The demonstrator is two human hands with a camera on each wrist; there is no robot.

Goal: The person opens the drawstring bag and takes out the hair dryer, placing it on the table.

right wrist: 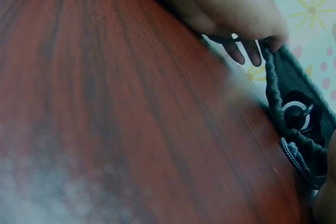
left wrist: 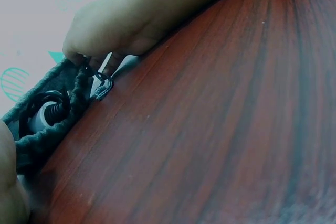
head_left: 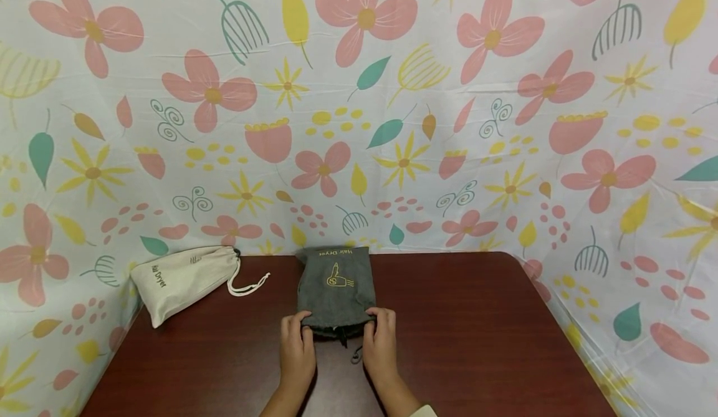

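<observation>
Near the middle of the far edge of the table [head_left: 477, 330], a gray bag [head_left: 336, 293] is laid flat, its mouth turned toward the near edge, which is cut off from view. The mouth's two corners are pinched between the fingers and thumbs of the left hand [head_left: 298, 349] and right hand [head_left: 382, 348]. Inside, a pale rounded end [left wrist: 39, 122] and a black cord [left wrist: 55, 113] are partly seen; the rest is hidden by cloth. At the far left corner, a cream bag's [head_left: 187, 283] contents are concealed.

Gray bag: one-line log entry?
gray bag: mouth open | left hand: pinches left edge | right hand: pinches right edge | beige bag: farther left
</observation>
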